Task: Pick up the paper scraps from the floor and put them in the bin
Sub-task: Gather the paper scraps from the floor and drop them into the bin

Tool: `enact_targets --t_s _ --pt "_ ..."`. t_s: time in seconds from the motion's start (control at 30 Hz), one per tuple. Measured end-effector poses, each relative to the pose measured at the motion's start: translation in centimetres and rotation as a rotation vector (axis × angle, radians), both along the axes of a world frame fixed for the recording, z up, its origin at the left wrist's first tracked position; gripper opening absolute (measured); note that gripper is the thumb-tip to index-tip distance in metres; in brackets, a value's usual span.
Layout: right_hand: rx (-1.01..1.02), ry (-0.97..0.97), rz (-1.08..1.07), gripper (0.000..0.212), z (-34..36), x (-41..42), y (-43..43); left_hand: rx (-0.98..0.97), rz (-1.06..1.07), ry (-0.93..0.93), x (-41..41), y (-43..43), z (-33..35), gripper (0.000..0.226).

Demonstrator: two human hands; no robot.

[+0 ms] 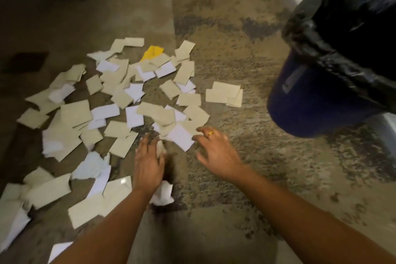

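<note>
Dozens of torn paper scraps point(120, 96), mostly beige card with a fair share of white sheets, lie strewn over the mottled brown carpet point(246, 70). By the look of it the job has barely begun.

From the head view, the round dark-blue plastic bin point(310, 100) stands off to the right of the spread, apart from it. Its crinkled black liner point(334, 53) is folded over the rim, and the inside is too dark to show whether anything has gone in.

The person's left hand point(149, 161) is laid out flat with its fingers stretched forward, low over the near edge of the pile and just beside a small beige piece. Motion blur hides whether it touches. The right hand point(216, 152), wearing a gold ring point(210, 133), has its fingers spread and slightly bent, with the tips at the edge of a white square scrap point(181, 137). Neither hand holds anything.

My reading is that a first gathering sweep is being set up, so nearly all of the work remains.

Counted:
- 1 bin
- 2 hands
- 1 ring
- 1 bright yellow scrap point(153, 52) at the far side
- 1 crumpled white wad point(164, 193) by the left wrist
- 1 small cluster of about 3 beige pieces point(225, 93) lying nearest the bin

The rest overlap too much for an exact tally.
</note>
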State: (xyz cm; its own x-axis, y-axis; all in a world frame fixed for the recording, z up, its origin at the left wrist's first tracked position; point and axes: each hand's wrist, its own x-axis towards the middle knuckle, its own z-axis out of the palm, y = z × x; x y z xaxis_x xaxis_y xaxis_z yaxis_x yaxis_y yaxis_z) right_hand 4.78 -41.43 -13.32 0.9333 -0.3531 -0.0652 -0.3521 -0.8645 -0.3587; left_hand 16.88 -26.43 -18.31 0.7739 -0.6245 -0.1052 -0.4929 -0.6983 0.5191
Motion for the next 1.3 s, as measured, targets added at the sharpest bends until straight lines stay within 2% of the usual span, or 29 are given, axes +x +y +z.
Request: enact_targets --t_s 0.1,0.23,0.33,0.5,0.6,0.73,0.83,0.93,1.0,1.17,1.3 --pt "0.061 0.116 0.133 0.05 -2.7 1.5 3.4 -0.021 0.03 -0.017 0.8 3.5 -1.4 0.05" --pt "0.08 0.077 0.374 0.056 -5.5 3.5 8.4 0.118 0.06 -0.086 1.2 7.2 -2.8 0.048" --pt "0.033 0.172 0.538 0.064 -7.1 4.7 10.5 0.231 0.048 -0.053 1.6 8.9 -3.7 0.048" --pt "-0.137 0.242 0.654 0.061 -8.9 5.4 9.3 0.177 0.086 -0.117 1.3 11.3 -4.0 0.058" --pt "-0.23 0.291 0.621 0.053 -9.4 5.7 8.1 0.195 0.178 -0.157 0.6 13.1 -4.3 0.059" --pt "-0.271 0.284 0.448 0.052 -9.7 5.6 6.1 0.305 0.409 -0.155 -0.2 14.9 -4.9 0.063" --pt "-0.275 0.275 0.347 0.056 -9.9 5.4 4.5 0.401 0.69 -0.103 -0.1 15.7 -4.9 0.064" --pt "-0.274 0.295 0.32 0.06 -10.3 5.2 4.0 0.452 1.116 0.116 0.3 15.6 -4.8 0.063" --pt "-0.262 0.296 0.328 0.059 -10.3 5.2 4.2 0.375 1.267 0.202 0.3 15.0 -4.6 0.063" --pt "-0.227 0.281 0.337 0.06 -10.0 5.5 4.5 0.271 1.155 0.204 0.9 12.6 -4.6 0.061" --pt "-0.236 0.313 0.351 0.059 -9.6 5.8 4.0 0.159 0.878 0.155 1.0 9.8 -4.1 0.062"
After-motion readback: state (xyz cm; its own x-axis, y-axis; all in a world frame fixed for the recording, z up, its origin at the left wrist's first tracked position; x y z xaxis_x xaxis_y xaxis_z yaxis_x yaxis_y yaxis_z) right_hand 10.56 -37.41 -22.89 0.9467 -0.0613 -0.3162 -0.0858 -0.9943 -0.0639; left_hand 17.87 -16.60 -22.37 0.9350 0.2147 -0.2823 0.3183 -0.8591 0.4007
